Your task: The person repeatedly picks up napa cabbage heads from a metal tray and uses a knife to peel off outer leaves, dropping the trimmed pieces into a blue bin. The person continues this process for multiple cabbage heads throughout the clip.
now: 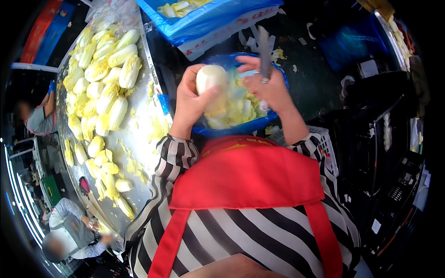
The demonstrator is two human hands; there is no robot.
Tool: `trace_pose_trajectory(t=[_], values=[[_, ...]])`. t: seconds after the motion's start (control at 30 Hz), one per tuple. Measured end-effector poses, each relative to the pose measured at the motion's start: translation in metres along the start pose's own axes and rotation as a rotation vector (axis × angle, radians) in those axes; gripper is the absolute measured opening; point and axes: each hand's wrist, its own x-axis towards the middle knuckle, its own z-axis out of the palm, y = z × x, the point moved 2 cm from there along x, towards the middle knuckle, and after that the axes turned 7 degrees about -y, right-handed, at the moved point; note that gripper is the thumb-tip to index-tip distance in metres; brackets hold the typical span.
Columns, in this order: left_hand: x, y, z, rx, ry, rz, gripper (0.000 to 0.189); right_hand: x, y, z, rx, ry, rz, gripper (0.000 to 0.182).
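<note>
My left hand [190, 99] grips a napa cabbage [210, 80], its pale trimmed base turned up and its leafy end blurred. To the right, my right hand [269, 87] holds a knife [265, 52] with the blade pointing up and away from me; several of its fingers are spread. Below both hands stands a container lined with blue plastic [240, 129]. Loose yellow-green cabbage leaves [240, 113] lie in it, partly hidden by the cabbage and my hands.
On my left, a metal table [142, 114] carries a heap of napa cabbages [99, 76] and leaf scraps. A blue-lined foam box [208, 29] stands ahead. A white plastic basket [325, 142] is near my right elbow. Two people [74, 229] are beyond the table.
</note>
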Motion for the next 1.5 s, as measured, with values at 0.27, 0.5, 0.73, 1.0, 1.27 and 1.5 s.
trace_pose_trajectory(t=[0.27, 0.5, 0.73, 1.0, 1.27, 1.5], values=[[-0.005, 0.003, 0.005, -0.096, 0.027, 0.015, 0.047, 0.004, -0.003, 0.034, -0.058, 0.157, -0.127, 0.020], [-0.003, -0.020, -0.047, -0.743, 0.390, 0.049, 0.038, -0.013, 0.010, -0.026, 0.120, 0.568, -0.096, 0.021], [-0.014, -0.005, -0.078, -0.760, 0.343, 0.175, 0.034, -0.011, 0.042, -0.039, -0.446, 0.359, 0.169, 0.055], [-0.089, 0.009, -0.169, -0.231, 0.754, 0.164, 0.028, -0.011, 0.077, -0.023, -0.440, 0.091, 0.251, 0.035], [-0.268, -0.014, -0.290, -0.548, 1.264, 0.367, 0.026, -0.009, 0.086, -0.016, -0.495, -0.014, 0.347, 0.032], [-0.358, 0.013, -0.373, -0.321, 1.364, 0.458, 0.032, -0.001, 0.082, 0.005, -0.541, -0.121, 0.316, 0.031]])
